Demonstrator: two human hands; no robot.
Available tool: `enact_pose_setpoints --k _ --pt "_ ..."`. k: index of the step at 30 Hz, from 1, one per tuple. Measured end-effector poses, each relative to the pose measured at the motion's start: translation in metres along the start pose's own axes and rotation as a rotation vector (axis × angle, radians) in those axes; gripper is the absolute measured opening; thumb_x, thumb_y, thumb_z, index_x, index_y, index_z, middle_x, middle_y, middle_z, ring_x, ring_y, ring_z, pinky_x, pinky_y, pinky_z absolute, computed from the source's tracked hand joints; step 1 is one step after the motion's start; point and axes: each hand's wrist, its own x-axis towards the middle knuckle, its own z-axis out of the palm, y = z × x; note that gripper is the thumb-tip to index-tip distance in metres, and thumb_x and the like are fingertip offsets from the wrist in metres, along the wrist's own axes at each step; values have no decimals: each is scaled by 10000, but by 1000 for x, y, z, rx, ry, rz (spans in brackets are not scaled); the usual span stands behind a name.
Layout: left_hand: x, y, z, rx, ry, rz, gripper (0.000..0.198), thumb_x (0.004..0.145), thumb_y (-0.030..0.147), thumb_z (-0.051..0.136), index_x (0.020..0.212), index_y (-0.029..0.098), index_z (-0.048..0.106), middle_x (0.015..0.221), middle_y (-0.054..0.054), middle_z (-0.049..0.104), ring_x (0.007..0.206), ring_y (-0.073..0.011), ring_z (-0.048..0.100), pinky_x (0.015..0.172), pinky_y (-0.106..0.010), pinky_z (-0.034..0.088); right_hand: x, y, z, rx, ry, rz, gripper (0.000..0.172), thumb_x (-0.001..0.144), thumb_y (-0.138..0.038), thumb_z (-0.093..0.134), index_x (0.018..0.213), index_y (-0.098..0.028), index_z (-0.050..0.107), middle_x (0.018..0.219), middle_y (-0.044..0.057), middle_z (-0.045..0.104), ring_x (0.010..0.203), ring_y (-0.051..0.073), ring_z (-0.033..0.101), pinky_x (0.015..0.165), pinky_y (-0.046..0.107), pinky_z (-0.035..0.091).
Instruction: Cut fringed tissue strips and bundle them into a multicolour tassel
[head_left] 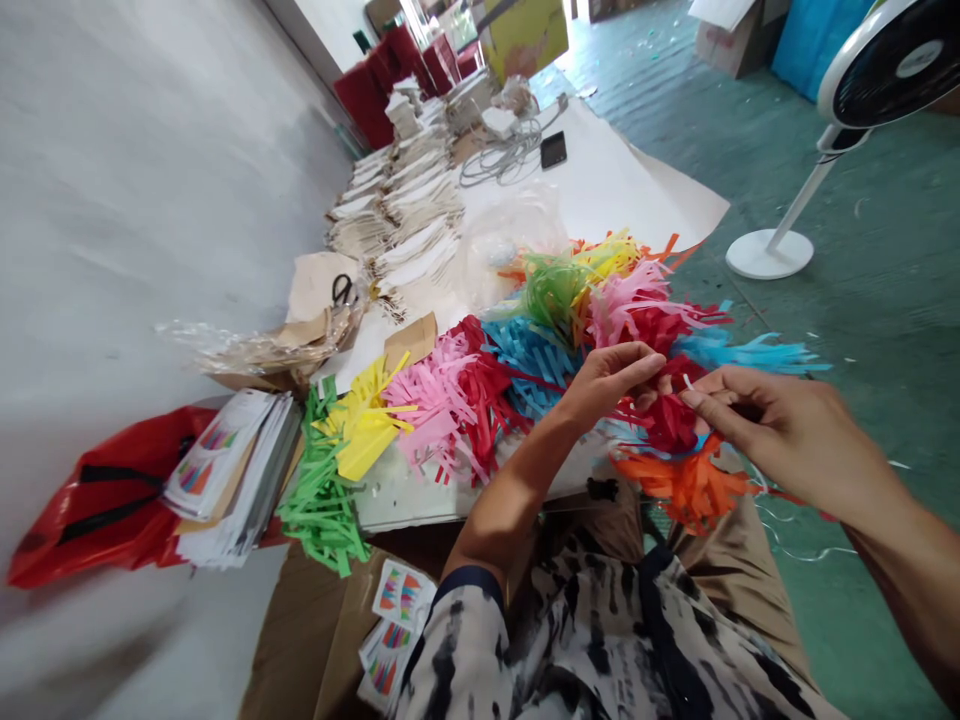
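L hand [609, 383] + R hand [784, 432] close together, both pinching red tassel [667, 420]. Risk: thin fringe tears if tugged, or snags orange tassel [690, 487] just below.

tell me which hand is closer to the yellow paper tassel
Left. The left hand pinches a red tassel to the right of the yellow paper tassel, several tassels away; the right hand sits even farther right, beyond the left hand.
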Motion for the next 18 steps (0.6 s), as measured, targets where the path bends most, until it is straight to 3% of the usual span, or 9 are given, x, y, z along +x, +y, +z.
enact_pose_setpoints --k 10,14,18 --pt "-3 2 6 103 -57 28 540 723 575 880 933 167 595 712 52 607 559 -42 514 566 -220 389 0 -1 -6 -26 -8 -42 344 906 -534 540 738 -249 633 545 -60 586 460 107 470 492 263 331" --pt "-4 -2 7 156 -85 110 480 817 550 806 1021 172 593 721 46 637 560 -39 507 576 -217 369 -1 -2 -5 -42 1 -72 345 921 -528 549 745 -244 638 537 -64 575 447 97 460 485 260 323" --pt "-12 4 15 344 -41 156 354 952 537 640 1025 195 590 704 40 612 564 -64 515 598 -227 370 -3 -3 -6 27 8 -42 301 908 -523 594 829 -256 709 636 -51 682 458 98 499 468 253 356"
